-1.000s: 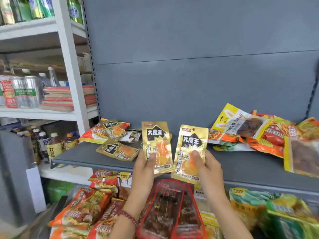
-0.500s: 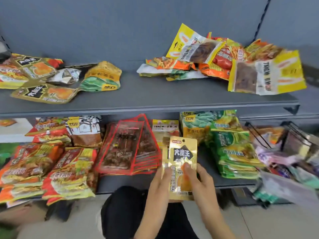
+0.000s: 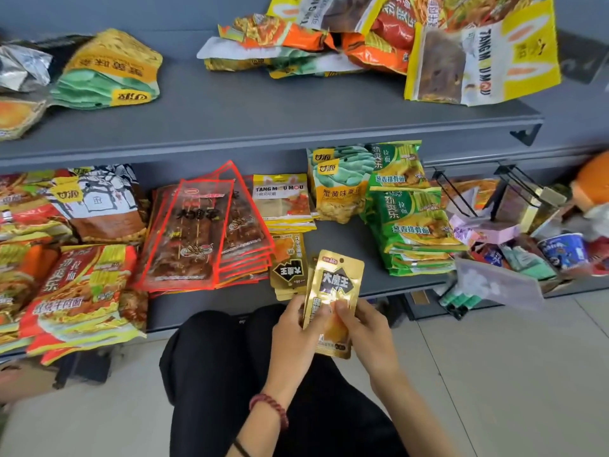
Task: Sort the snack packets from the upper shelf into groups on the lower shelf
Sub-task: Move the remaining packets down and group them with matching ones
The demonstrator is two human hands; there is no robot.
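I am holding a gold packet (image 3: 334, 285) upright in front of me, just off the near edge of the lower shelf (image 3: 211, 301). What looks like a second gold edge shows behind it on the left. My left hand (image 3: 293, 338) pinches its left side. My right hand (image 3: 365, 328) grips the lower right, thumb across the front.

Just beyond it on the lower shelf lies a small stack of the same gold packets (image 3: 288, 268). Left of that stack is a fanned stack of red-edged clear packets (image 3: 197, 232), and farther left are red noodle packets (image 3: 75, 285). Behind the gold stack sit yellow Tang Mou Mou packets (image 3: 283, 199), with green noodle packets (image 3: 408, 219) to the right.

On the upper shelf (image 3: 263, 117) a mixed pile of packets (image 3: 395, 34) lies far right, and a green-and-yellow packet (image 3: 108, 70) lies to the left.

There is a red bead bracelet (image 3: 270, 407) on my left wrist.
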